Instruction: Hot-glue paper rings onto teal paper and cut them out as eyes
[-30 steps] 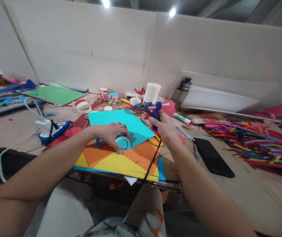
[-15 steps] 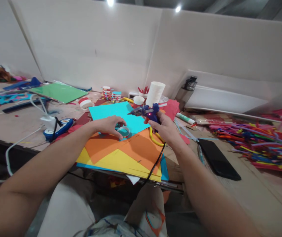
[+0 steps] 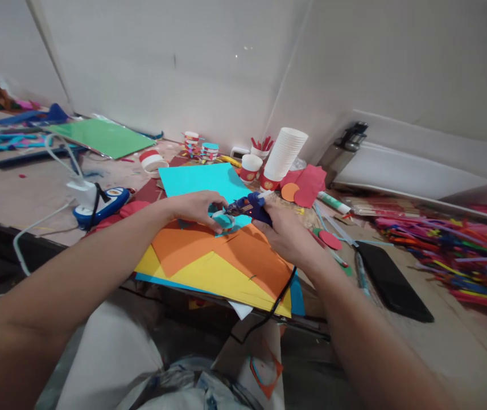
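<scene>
My right hand (image 3: 284,228) is wrapped round the handle of a dark blue hot glue gun (image 3: 250,208), whose nozzle points left. The nozzle tip is at a small white and light-blue paper ring (image 3: 223,221); whether it touches the ring I cannot tell. My left hand (image 3: 196,209) curls its fingers round the ring's left side, hiding part of it. Under both hands lies a light-blue paper sheet (image 3: 201,179), with orange paper (image 3: 188,245) and yellow paper (image 3: 213,276) nearer me. A black cord (image 3: 275,304) runs down from the glue gun.
Stacked paper cups (image 3: 286,154) stand behind my right hand. A black phone (image 3: 392,282) and a heap of pipe cleaners (image 3: 435,245) lie to the right. At left are a blue power strip (image 3: 102,209) with a white plug and a green sheet pack (image 3: 102,136).
The glue gun has moved down and left, bringing its nozzle to the ring. My left hand has raised and tilted the ring slightly. The camera view has shifted a little.
</scene>
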The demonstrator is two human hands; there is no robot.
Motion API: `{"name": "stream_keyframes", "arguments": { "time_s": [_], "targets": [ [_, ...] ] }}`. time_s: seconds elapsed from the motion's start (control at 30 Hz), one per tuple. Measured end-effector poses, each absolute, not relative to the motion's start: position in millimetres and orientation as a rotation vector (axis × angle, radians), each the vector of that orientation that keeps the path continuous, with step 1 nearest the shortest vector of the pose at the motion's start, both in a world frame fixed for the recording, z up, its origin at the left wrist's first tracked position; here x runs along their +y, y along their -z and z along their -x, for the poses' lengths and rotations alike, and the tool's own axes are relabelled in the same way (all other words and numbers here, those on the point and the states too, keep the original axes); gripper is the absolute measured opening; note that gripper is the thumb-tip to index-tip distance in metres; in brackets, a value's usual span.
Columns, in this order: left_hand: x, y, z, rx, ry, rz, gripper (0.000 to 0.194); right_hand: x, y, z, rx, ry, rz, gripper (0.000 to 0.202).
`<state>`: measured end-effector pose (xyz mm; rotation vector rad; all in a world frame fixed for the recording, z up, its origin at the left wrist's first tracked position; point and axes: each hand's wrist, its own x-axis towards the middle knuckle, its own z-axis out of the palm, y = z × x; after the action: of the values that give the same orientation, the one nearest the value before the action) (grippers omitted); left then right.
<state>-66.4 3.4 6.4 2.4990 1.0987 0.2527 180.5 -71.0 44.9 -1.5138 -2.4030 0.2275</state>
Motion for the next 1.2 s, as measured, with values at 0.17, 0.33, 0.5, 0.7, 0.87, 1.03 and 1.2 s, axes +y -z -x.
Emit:
{"name": "stream_keyframes", "arguments": {
  "time_s": [0.17,0.33,0.5,0.7,0.87,1.03,1.2],
  "targets": [
    [3,-8,64,1.098,-0.224,-2.517,0.060,-73,-44,-179,-2.445,-0.178,1.544,0.021],
    [5,-4,66,1.065,-0.272,-2.474,0.068,-75,-44,-176,-2.481,-0.132,1.568,0.022],
    [7,-3,66,1.005,-0.296,-2.473,0.061,-75,-41,-174,-2.484,-0.094,1.553,0.023],
    [6,-5,65,1.057,-0.261,-2.492,0.058,-78,-42,-166,-2.517,-0.015,1.586,0.023],
    [5,-5,65,1.089,-0.251,-2.482,0.060,-83,-47,-159,-2.565,0.095,1.614,0.019],
    [6,-5,65,1.092,-0.228,-2.475,0.063,-87,-47,-160,-2.573,0.200,1.616,0.023],
    [5,-7,64,1.092,-0.241,-2.461,0.066,-92,-51,-160,-2.576,0.230,1.644,0.019]
  ]
}}
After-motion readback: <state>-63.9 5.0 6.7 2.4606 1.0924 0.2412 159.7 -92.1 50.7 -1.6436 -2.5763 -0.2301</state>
